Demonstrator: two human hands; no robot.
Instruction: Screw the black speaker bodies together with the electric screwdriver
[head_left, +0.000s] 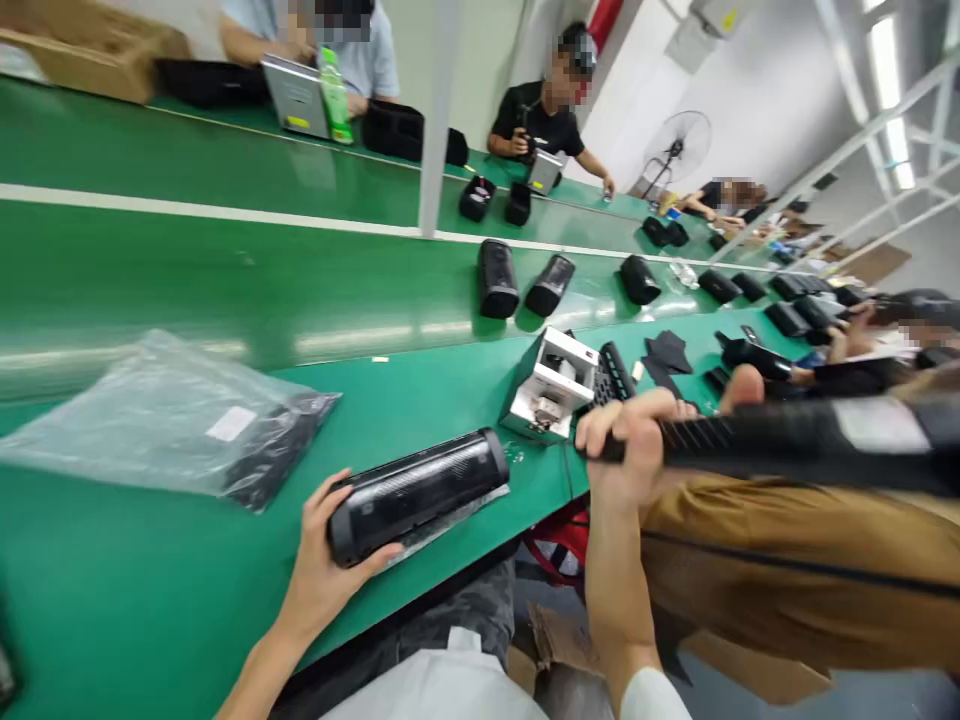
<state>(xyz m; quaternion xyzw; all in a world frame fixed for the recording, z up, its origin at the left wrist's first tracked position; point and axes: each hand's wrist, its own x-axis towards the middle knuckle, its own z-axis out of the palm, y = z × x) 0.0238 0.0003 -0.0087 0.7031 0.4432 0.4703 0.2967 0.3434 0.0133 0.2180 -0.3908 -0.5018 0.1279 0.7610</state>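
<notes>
On the green table, my left hand (pixel 330 550) grips the left end of a long black speaker (pixel 420 492), fingers on its far side and thumb on its near side. The speaker lies tilted across the table over a flat clear-and-dark strip (pixel 450 518). My right hand (pixel 634 440) is raised past the table's near edge, its fingers wrapped round one end of a long black tool (pixel 757 440) with ribs and a pale label; I cannot make out its exact kind. Just left of that hand stands a white boxy fixture (pixel 551 390) with an open front.
At left lies a clear plastic bag (pixel 157 420) with dark contents. Several black speakers (pixel 498 278) stand along the green conveyor behind the table. Black fabric pieces (pixel 666 352) lie to the right. People work across the line, and another person in brown (pixel 735 580) is close at right.
</notes>
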